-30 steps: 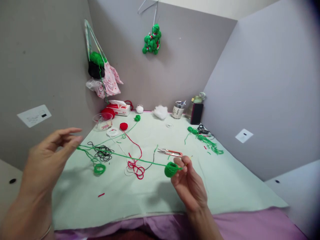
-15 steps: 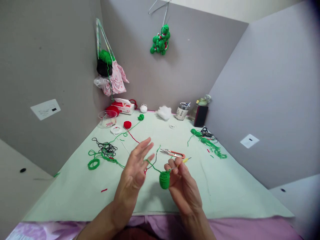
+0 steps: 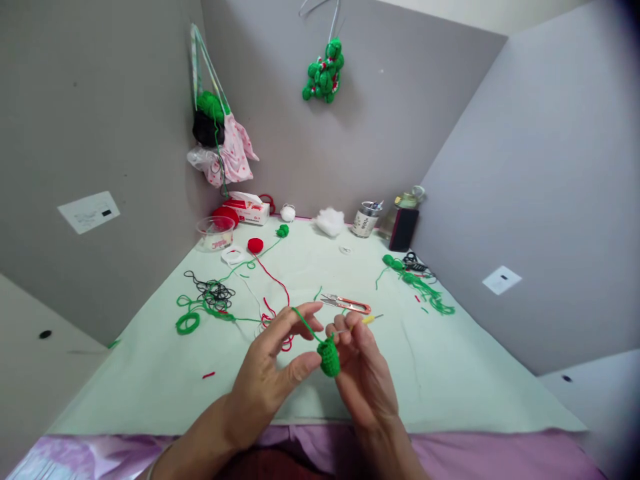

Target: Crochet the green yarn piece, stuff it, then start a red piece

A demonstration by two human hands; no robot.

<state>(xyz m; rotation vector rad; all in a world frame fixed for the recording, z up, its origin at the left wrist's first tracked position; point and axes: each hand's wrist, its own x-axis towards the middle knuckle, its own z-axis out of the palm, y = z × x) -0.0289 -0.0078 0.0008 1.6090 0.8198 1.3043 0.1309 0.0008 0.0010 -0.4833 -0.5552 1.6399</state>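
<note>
Two hands are hovering close together above the pale green desk (image 3: 460, 380), apart from each other. The right hand (image 3: 367, 377) is gripping a yellow-handled hook (image 3: 369, 320), and a small green crocheted piece (image 3: 329, 359) is hanging at the hook's inner end, between the hands. The left hand (image 3: 267, 377) is holding its thumb and forefinger spread; a green yarn strand (image 3: 306, 324) is running from the forefinger to the top of the piece, and the thumb tip is lying at its side, though whether it is touching cannot be told. Just beyond the right hand, orange-handled snips (image 3: 357, 307) are lying. Red yarn (image 3: 277, 283) is trailing from behind the left hand to a red ball (image 3: 255, 245), while a green coil (image 3: 187, 324) and a black cord tangle (image 3: 214, 292) are lying farther left. Toward the back, a clear tub (image 3: 215, 230), a tissue box (image 3: 254, 213), white stuffing (image 3: 330, 222), a can (image 3: 367, 221) and a dark phone (image 3: 403, 230) are resting, and a green bundle (image 3: 323, 79) is hanging above.
</note>
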